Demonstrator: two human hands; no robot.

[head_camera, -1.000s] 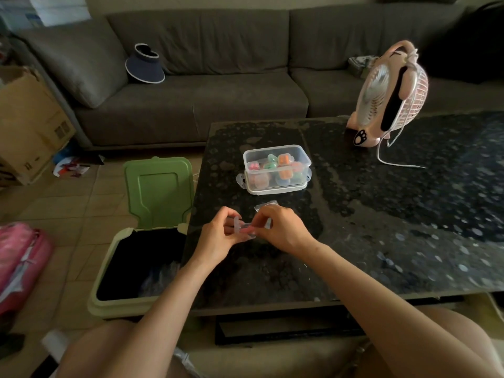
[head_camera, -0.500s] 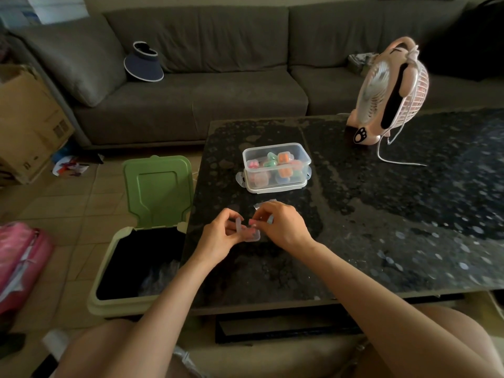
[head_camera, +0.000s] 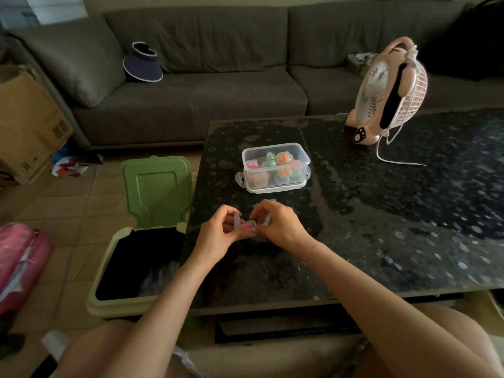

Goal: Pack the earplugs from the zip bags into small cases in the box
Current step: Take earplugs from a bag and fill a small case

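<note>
a person's left hand [head_camera: 218,236] and right hand [head_camera: 281,227] meet over the near left part of a dark speckled bench [head_camera: 381,214], just below the middle of the frame. between them sits a small case [head_camera: 246,227] of clear plastic, its lid up and something pink inside. the left grip is curled round the case's left side, thumb and fingers pinching it. the right grip is curled too, its fingertips pinching the case's right edge. a bit of clear plastic [head_camera: 266,220] shows among the right fingers; what it is cannot be told.

just above the hands, near them but not touching, a clear box [head_camera: 275,189] stands on the bench, holding cases in pink, green and orange.

a pink fan [head_camera: 390,91] stands at the bench's far edge, upper right. left of the bench, an open bin [head_camera: 109,296] with a raised green lid [head_camera: 156,192] stands on the floor. a grey sofa [head_camera: 218,91] runs along the top of the frame, a dark visor hat [head_camera: 143,66] on its seat. a cardboard carton [head_camera: 27,118] sits at the left edge, a pink bag [head_camera: 19,263] below it.
</note>
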